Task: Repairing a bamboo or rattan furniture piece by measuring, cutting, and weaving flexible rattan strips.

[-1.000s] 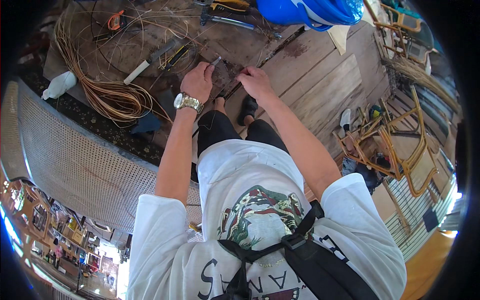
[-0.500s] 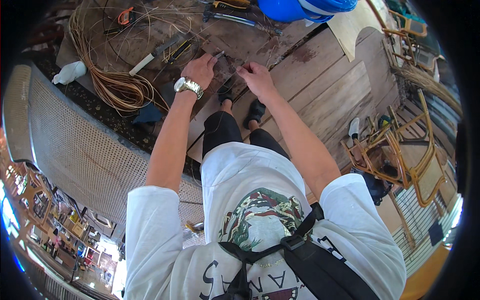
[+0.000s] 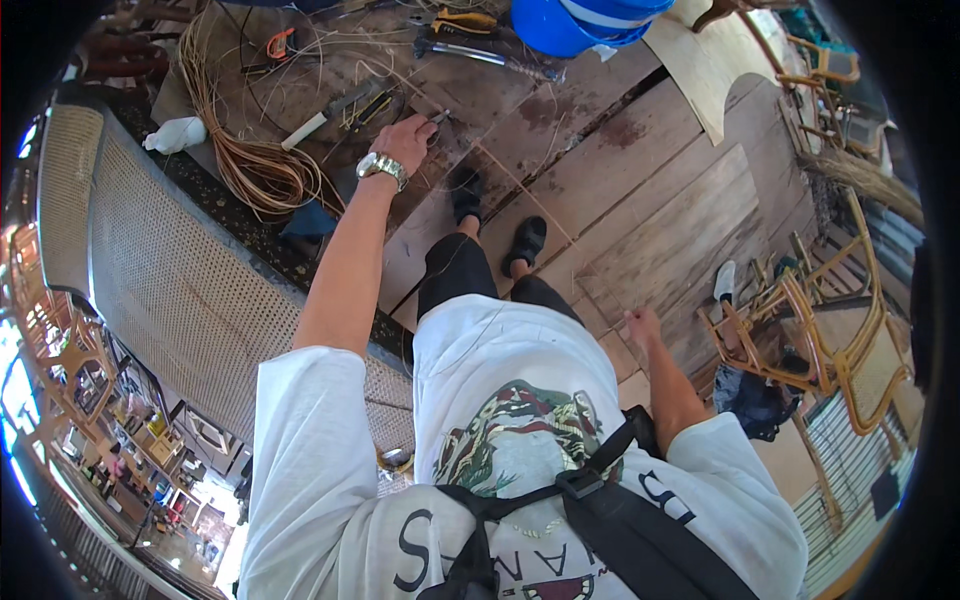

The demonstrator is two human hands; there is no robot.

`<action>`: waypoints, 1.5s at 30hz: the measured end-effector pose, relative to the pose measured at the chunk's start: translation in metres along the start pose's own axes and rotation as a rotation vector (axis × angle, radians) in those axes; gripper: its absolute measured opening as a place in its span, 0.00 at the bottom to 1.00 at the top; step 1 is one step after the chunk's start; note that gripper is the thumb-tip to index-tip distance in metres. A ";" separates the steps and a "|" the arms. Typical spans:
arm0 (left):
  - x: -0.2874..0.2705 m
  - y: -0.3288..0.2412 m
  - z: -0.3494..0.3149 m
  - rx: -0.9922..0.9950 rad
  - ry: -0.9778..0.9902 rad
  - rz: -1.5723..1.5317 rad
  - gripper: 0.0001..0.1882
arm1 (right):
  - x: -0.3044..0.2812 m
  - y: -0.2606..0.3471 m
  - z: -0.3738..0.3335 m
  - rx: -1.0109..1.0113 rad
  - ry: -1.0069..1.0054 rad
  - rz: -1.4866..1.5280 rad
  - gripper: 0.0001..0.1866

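Above the plank floor (image 3: 650, 215), a thin cane strand (image 3: 527, 193) stretches slantwise from near the left hand (image 3: 408, 143), which pinches a small metallic piece (image 3: 440, 117), to the right hand (image 3: 643, 325), curled closed on its end.

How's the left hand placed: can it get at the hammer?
Probably yes: nothing tall stands between left hand and hammer, but the hand may need to release the small grey item it's pinching.
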State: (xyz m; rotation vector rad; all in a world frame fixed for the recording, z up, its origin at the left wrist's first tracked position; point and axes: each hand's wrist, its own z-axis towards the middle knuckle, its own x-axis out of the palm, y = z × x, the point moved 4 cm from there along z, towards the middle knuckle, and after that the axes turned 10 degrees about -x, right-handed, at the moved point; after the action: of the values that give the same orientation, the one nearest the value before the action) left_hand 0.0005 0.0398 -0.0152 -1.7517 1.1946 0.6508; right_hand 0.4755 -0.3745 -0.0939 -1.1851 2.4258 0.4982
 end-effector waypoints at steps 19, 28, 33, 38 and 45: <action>0.003 0.002 0.001 -0.018 -0.013 -0.007 0.15 | -0.086 0.357 0.062 -0.750 -0.365 0.103 0.16; 0.003 0.007 0.002 -0.058 0.023 -0.038 0.16 | 0.005 -0.004 0.002 -0.044 0.288 -0.288 0.27; 0.005 0.006 0.002 -0.027 0.003 -0.042 0.16 | -0.061 0.232 0.045 -0.618 -0.121 0.071 0.46; 0.004 -0.001 0.005 0.016 -0.041 -0.027 0.16 | -0.114 0.410 0.063 -0.685 0.035 0.939 0.41; 0.011 0.008 -0.004 0.037 -0.073 -0.050 0.16 | -0.087 0.341 0.062 -0.836 -0.500 0.102 0.14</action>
State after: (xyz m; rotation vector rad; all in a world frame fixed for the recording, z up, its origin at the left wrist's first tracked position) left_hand -0.0030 0.0306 -0.0250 -1.7070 1.1027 0.6537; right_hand 0.2621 -0.0902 -0.0560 -1.0256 1.8594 1.7198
